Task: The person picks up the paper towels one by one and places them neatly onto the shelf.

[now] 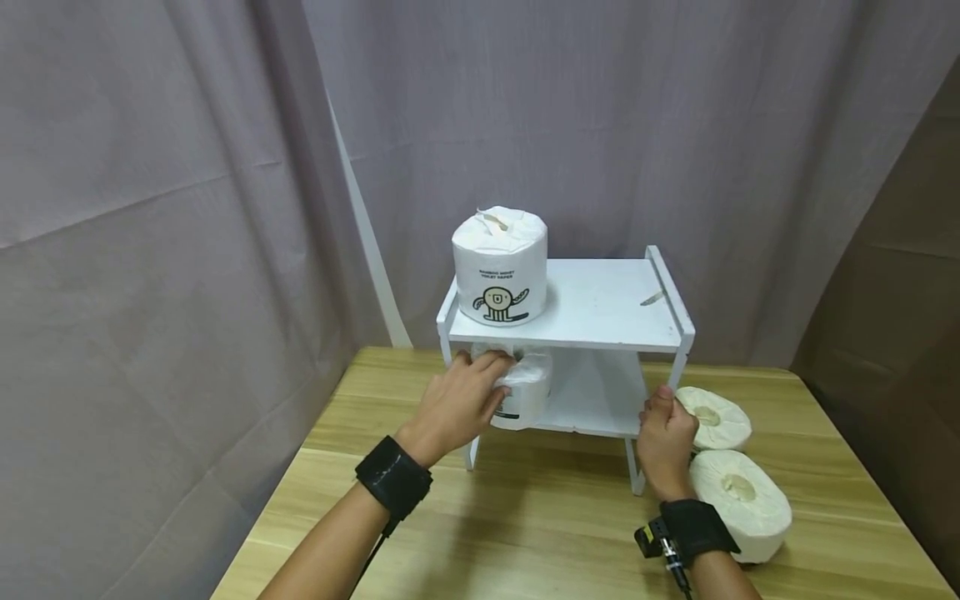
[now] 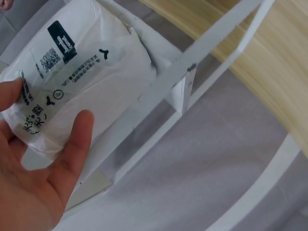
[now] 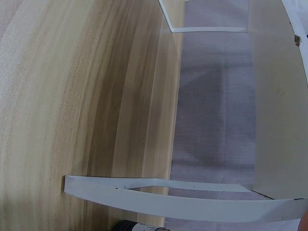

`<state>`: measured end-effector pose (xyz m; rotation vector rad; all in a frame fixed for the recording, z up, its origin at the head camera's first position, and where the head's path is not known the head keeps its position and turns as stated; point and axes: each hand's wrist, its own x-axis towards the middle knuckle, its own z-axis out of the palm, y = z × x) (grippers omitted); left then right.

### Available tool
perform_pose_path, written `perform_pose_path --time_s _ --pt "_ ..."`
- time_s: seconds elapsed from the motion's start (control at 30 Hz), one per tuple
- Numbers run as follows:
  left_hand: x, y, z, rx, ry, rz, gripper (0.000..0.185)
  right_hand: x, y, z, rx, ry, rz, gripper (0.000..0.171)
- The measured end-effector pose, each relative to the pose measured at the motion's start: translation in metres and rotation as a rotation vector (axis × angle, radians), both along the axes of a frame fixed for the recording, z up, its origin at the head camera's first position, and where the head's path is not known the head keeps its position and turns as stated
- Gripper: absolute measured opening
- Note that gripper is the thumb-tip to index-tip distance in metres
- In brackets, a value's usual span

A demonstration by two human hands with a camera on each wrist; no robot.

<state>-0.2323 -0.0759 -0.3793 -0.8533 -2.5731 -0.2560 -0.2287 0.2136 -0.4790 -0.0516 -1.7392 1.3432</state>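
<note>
A white two-tier shelf rack stands on the wooden table. My left hand holds a paper-wrapped toilet paper roll at the left of the lower tier. In the left wrist view, thumb and fingers spread around that roll's printed wrapper. My right hand grips the rack's right side frame at about the lower tier's height. Only a sliver of the right hand shows at the edge of the right wrist view, by the white frame.
Another wrapped toilet paper roll with a cartoon print stands upright on the top tier's left end. To the right of the rack, two more rolls, a rear one and a front one, sit on the table. Grey curtains hang behind.
</note>
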Motion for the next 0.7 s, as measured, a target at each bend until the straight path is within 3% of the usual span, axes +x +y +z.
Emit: perform_pose_path --time_s 0.2,0.47,0.7 --pt "0.002 0.003 -0.004 0.039 0.020 -0.004 0.038 -0.002 0.003 -0.008 0.010 0.013 0.003 0.060" --pt "0.003 0.008 0.002 0.090 0.064 0.009 0.039 -0.004 0.002 -0.007 0.004 0.030 -0.009 0.058" --pt "0.006 0.016 0.000 0.155 0.113 0.038 0.038 -0.005 0.003 -0.007 0.028 0.036 -0.005 0.057"
